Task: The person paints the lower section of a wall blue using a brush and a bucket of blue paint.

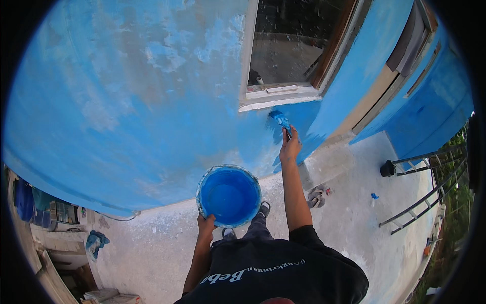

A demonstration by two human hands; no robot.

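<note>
My right hand (pixel 290 145) is closed around the handle of a paintbrush (pixel 280 119). Its blue-coated bristles touch the wall (pixel 202 126) just below the window sill, where a darker blue patch shows. In front of my body, my left hand (pixel 206 224) grips the near rim of a bucket (pixel 229 196). Blue paint lies inside the bucket and coats its walls. Dried paint speckles the rim.
A window (pixel 293 45) with a white sill (pixel 278 101) is above the brush. To the right stand a ladder (pixel 425 207), a small black bucket (pixel 388 168) and a pair of sandals (pixel 317 196). A blue cloth (pixel 96 242) lies on the concrete floor at left.
</note>
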